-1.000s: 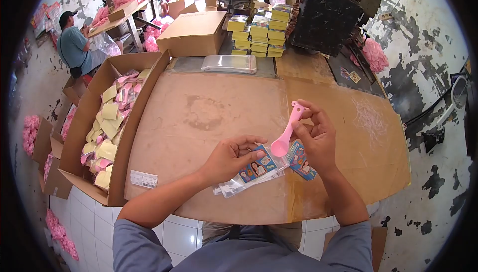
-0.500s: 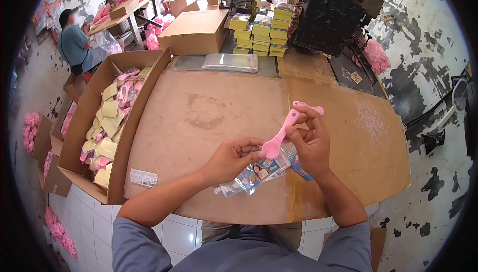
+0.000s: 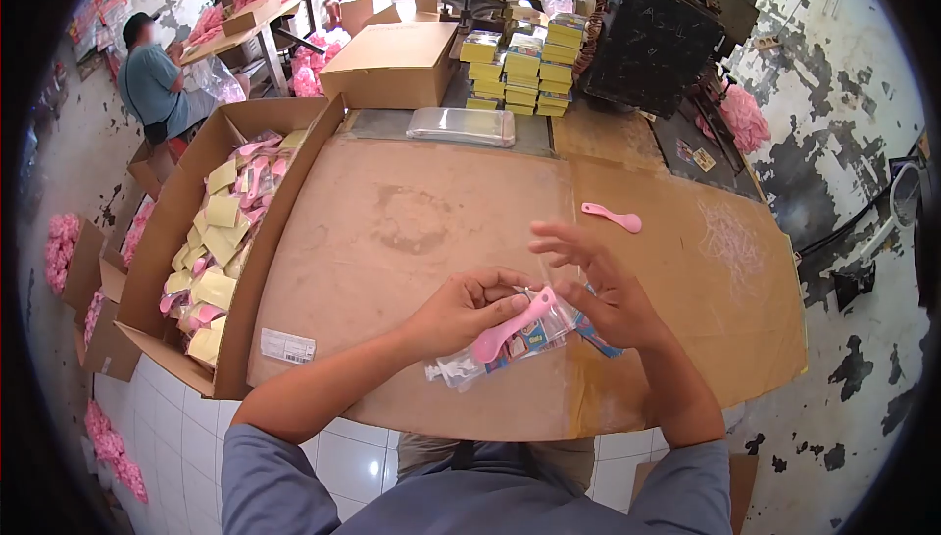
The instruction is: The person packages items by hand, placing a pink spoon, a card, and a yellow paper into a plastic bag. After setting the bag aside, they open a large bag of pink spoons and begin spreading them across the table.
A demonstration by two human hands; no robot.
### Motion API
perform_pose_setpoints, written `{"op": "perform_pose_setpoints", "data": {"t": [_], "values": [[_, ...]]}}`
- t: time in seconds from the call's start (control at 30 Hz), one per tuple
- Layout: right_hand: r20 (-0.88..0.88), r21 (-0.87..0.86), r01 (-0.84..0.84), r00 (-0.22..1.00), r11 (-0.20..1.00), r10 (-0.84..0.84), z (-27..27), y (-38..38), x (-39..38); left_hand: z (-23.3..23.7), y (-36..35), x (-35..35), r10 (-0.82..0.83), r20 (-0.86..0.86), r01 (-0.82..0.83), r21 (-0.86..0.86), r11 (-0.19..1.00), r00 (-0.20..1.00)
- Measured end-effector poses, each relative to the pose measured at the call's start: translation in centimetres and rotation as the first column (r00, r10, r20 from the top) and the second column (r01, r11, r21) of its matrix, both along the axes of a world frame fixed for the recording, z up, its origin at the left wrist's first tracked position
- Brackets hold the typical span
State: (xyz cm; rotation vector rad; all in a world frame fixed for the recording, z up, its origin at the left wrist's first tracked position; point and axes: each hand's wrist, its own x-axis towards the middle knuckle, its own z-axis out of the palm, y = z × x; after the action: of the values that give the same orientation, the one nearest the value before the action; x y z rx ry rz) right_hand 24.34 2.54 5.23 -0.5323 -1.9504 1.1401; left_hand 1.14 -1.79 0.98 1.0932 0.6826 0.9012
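My left hand [image 3: 459, 312] pinches a clear plastic bag [image 3: 534, 337] near its upper edge, with a blue printed card showing through. A pink measuring spoon [image 3: 514, 325] lies slanted over the card, bowl toward me and handle hole up by my left fingertips; whether it is inside the bag I cannot tell. My right hand [image 3: 610, 292] is just right of the bag, fingers spread and slightly blurred, holding nothing. Farther up the cardboard-covered table, a second pink measuring spoon [image 3: 611, 218] lies by itself. Part of another blue packet [image 3: 594, 334] shows below my right hand.
At left stands a long open carton [image 3: 267, 251] filled with bagged pink spoons and yellowish cards. Behind the table are stacked card bundles [image 3: 521, 65], a pile of clear bags [image 3: 461, 126], a closed carton [image 3: 390, 63] and a black machine [image 3: 642, 40]. A person [image 3: 157, 84] sits at far left.
The pink spoon has left my right hand and now lies down over the bag, bowl lower left. My right fingers have opened. The second spoon has stayed put.
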Motion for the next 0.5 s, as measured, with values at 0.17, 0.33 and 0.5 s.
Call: {"op": "perform_pose_setpoints", "data": {"t": [0.17,0.33,0.5], "values": [[0.219,0.121,-0.247,0.951,0.961,0.217,3.1,0.3,1.1,-0.3,0.2,-0.8,-0.189,0.031,0.190,-0.071,0.979,0.982],[0.207,0.159,-0.145,0.972,0.976,0.111,4.1,-0.5,0.1,-1.0,0.5,-1.2,-0.262,0.165,0.274,-0.052,0.960,0.951],[0.240,0.427,-0.070,0.970,0.901,-0.038,6.8,-1.2,-0.5,-0.6,0.3,-0.6,-0.123,0.108,0.119,0.037,0.992,0.987]]}}
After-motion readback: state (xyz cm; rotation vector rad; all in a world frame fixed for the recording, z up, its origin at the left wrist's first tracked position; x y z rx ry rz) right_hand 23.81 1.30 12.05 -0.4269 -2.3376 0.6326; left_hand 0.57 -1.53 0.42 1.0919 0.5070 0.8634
